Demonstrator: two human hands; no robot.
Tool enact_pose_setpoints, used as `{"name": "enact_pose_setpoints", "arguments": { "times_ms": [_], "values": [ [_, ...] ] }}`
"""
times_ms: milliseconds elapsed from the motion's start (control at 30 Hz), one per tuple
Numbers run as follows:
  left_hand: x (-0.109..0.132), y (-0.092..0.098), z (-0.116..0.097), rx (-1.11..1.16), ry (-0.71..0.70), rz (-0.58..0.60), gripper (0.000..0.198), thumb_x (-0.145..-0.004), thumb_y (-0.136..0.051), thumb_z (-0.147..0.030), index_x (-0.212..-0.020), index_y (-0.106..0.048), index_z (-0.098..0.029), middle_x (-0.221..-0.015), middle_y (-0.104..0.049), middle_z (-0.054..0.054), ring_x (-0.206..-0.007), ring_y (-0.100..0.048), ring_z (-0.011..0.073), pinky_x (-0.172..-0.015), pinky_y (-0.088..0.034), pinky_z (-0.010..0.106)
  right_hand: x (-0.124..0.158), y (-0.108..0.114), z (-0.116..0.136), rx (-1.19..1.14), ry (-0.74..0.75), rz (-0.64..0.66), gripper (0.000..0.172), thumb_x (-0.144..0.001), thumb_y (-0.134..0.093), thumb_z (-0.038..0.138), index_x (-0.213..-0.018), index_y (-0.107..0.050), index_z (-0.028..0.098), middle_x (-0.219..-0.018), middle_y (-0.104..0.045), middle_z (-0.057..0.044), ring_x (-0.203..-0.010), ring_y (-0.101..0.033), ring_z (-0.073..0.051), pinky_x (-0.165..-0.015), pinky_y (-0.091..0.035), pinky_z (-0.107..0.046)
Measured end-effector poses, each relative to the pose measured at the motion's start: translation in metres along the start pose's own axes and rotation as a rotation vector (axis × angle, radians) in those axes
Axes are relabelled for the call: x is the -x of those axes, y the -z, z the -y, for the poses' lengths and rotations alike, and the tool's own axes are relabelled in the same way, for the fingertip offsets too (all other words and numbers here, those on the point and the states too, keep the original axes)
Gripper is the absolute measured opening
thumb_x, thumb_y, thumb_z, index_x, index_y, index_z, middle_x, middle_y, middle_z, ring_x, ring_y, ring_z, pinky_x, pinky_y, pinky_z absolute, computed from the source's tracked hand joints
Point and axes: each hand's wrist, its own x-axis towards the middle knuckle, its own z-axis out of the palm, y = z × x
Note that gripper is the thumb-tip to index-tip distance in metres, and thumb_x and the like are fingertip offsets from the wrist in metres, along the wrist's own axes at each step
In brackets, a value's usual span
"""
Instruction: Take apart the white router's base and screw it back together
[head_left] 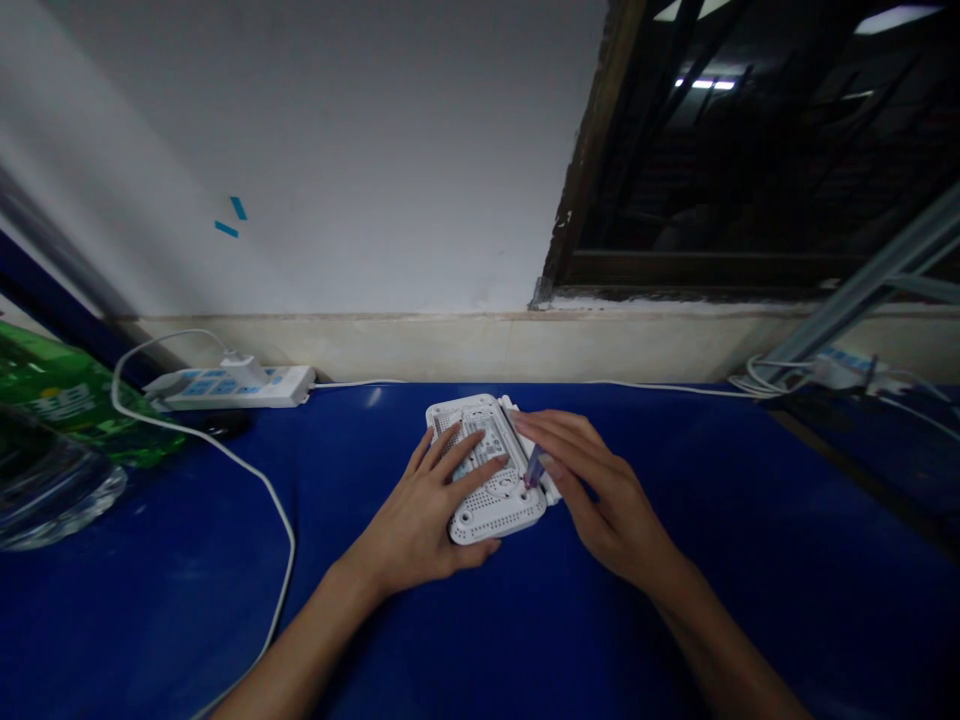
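Observation:
A white router (491,515) lies on the blue table with its vented, labelled underside up. A white antenna piece (553,490) runs along its right side. My left hand (420,520) spreads its fingers over the underside, thumb against the near edge, and holds the router. In my right hand (600,485), thumb and fingers close around a small screwdriver (535,466) with a purple see-through handle. The screwdriver's tip is at a round recess near the router's right corner; whether it sits in a screw is too small to tell.
At left stand a green bottle (67,400) and a clear container (52,490). A white power strip (225,388) with a plugged-in adapter lies by the wall, near a dark object (223,424). A white cable (262,480) loops forward. Metal shelving (862,280) rises at right.

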Motion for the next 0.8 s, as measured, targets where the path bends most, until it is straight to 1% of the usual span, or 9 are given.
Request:
{"name": "enact_pose_setpoints", "arguments": {
  "times_ms": [67, 167, 267, 333, 433, 467, 600, 700, 800],
  "values": [
    [0.0001, -0.0002, 0.0001, 0.001, -0.003, -0.006, 0.089, -0.081, -0.075, -0.052, -0.158, -0.033, -0.033, -0.169, -0.023, 0.008, -0.155, -0.014, 0.0384, -0.123, -0.012, 0.066, -0.0016, -0.0003, 0.0015, -0.032, 0.02, -0.001, 0.049, -0.1, -0.049, 0.009, -0.143, -0.057, 0.032, -0.131, -0.068, -0.004, -0.125, -0.055, -0.022, -0.104, -0.048, -0.044],
    [0.0003, -0.0014, 0.0004, 0.01, -0.01, -0.023, 0.091, -0.08, -0.076, -0.05, -0.158, -0.033, -0.033, -0.168, -0.024, 0.009, -0.155, -0.016, 0.0392, -0.123, -0.013, 0.067, -0.0034, -0.0035, 0.0013, -0.032, 0.054, -0.081, 0.042, -0.096, -0.061, 0.011, -0.131, -0.066, 0.034, -0.108, -0.074, -0.003, -0.103, -0.062, -0.022, -0.088, -0.053, -0.04],
    [0.0004, -0.002, 0.0003, 0.013, -0.01, -0.023, 0.091, -0.081, -0.076, -0.049, -0.158, -0.032, -0.033, -0.168, -0.024, 0.008, -0.155, -0.015, 0.0397, -0.123, -0.013, 0.067, -0.0021, -0.0057, -0.001, 0.019, 0.061, -0.146, 0.038, -0.092, -0.069, 0.017, -0.127, -0.07, 0.034, -0.087, -0.067, -0.003, -0.087, -0.06, -0.021, -0.074, -0.054, -0.037],
    [0.0003, -0.0018, 0.0, 0.005, -0.008, -0.017, 0.09, -0.081, -0.075, -0.05, -0.158, -0.033, -0.033, -0.169, -0.023, 0.008, -0.155, -0.014, 0.0392, -0.123, -0.013, 0.066, -0.0001, -0.0053, -0.0016, 0.048, 0.043, -0.124, 0.042, -0.095, -0.066, 0.019, -0.134, -0.066, 0.034, -0.095, -0.068, -0.005, -0.095, -0.061, -0.023, -0.079, -0.055, -0.04],
    [0.0002, -0.0011, -0.0004, -0.006, -0.004, -0.009, 0.088, -0.082, -0.074, -0.053, -0.158, -0.033, -0.033, -0.169, -0.023, 0.008, -0.156, -0.014, 0.0379, -0.124, -0.012, 0.065, 0.0016, -0.004, 0.0, 0.021, 0.017, -0.013, 0.051, -0.101, -0.05, 0.013, -0.148, -0.052, 0.034, -0.126, -0.068, -0.007, -0.122, -0.056, -0.026, -0.098, -0.052, -0.047],
    [0.0002, -0.001, -0.0004, -0.009, -0.004, -0.01, 0.088, -0.083, -0.073, -0.053, -0.158, -0.033, -0.033, -0.168, -0.023, 0.009, -0.156, -0.015, 0.0376, -0.124, -0.012, 0.064, 0.0016, -0.004, 0.0007, 0.0, 0.02, 0.001, 0.053, -0.101, -0.047, 0.011, -0.148, -0.051, 0.034, -0.13, -0.068, -0.006, -0.125, -0.054, -0.025, -0.1, -0.051, -0.048],
    [0.0008, -0.001, 0.0, -0.01, -0.005, -0.016, 0.089, -0.083, -0.074, -0.054, -0.158, -0.033, -0.033, -0.168, -0.023, 0.009, -0.156, -0.014, 0.0376, -0.124, -0.013, 0.065, 0.001, -0.0068, 0.0007, -0.021, 0.056, -0.081, 0.047, -0.096, -0.061, 0.012, -0.136, -0.063, 0.036, -0.105, -0.072, -0.004, -0.101, -0.061, -0.023, -0.084, -0.055, -0.041],
    [0.001, -0.0006, -0.0005, -0.008, -0.001, -0.015, 0.089, -0.082, -0.074, -0.053, -0.158, -0.033, -0.033, -0.169, -0.022, 0.008, -0.156, -0.013, 0.0379, -0.124, -0.013, 0.065, 0.0013, -0.0076, 0.0003, 0.023, 0.059, -0.143, 0.043, -0.092, -0.069, 0.015, -0.13, -0.068, 0.035, -0.088, -0.065, -0.002, -0.089, -0.059, -0.022, -0.074, -0.053, -0.037],
    [0.0001, 0.001, -0.0032, -0.02, 0.007, -0.003, 0.086, -0.083, -0.073, -0.051, -0.158, -0.034, -0.032, -0.169, -0.022, 0.008, -0.156, -0.012, 0.0373, -0.125, -0.011, 0.063, 0.0022, -0.0037, 0.0053, 0.037, 0.03, -0.084, 0.048, -0.097, -0.061, 0.013, -0.139, -0.061, 0.035, -0.107, -0.066, -0.006, -0.107, -0.059, -0.024, -0.088, -0.052, -0.042]
  ]
}}
